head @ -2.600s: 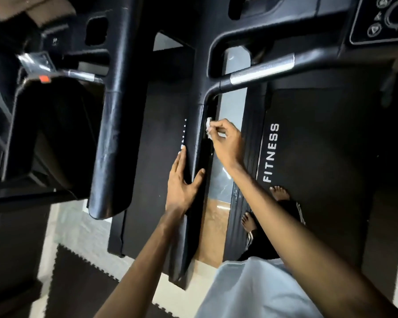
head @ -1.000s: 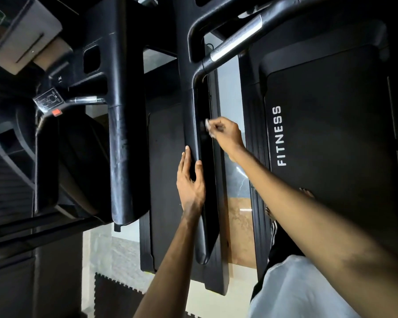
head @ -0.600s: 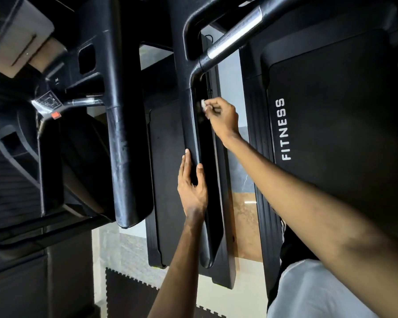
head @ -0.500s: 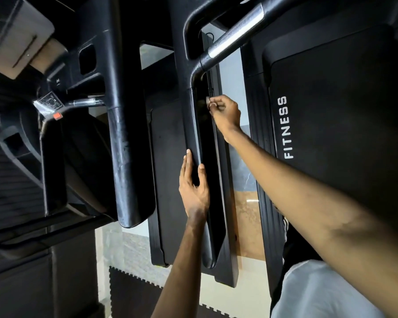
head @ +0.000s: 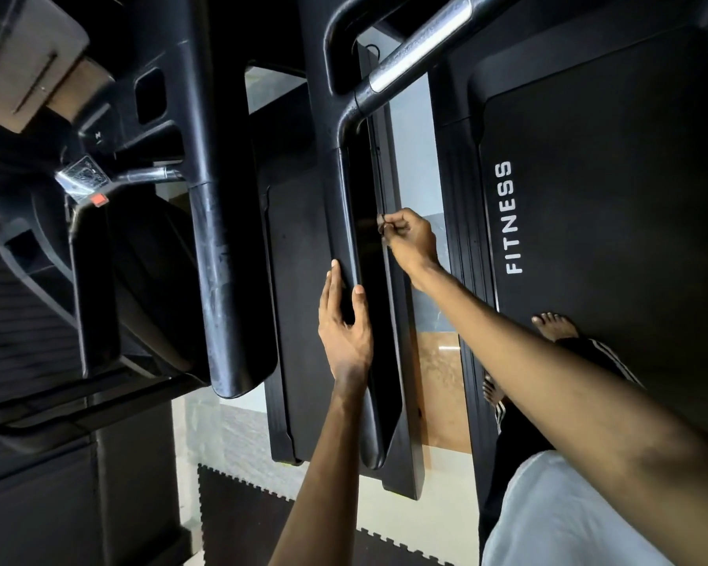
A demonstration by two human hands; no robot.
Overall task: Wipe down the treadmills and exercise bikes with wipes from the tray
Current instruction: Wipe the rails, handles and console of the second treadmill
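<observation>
I judge we're mid-job: my right hand [head: 410, 236] pinches the wipe [head: 381, 221] against the treadmill arm [head: 346, 206], left hand [head: 344, 324] open and flat lower on it, with more left to wipe.

Small pale wipe [head: 381, 221], mostly hidden, touches the inner face of the black treadmill [head: 548, 96] side arm [head: 379, 361]; belt [head: 610, 239] reads FITNESS.

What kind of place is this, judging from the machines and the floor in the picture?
Most likely a gym: a treadmill belt printed FITNESS, a chrome handrail beside it, and interlocking floor mats below.
</observation>
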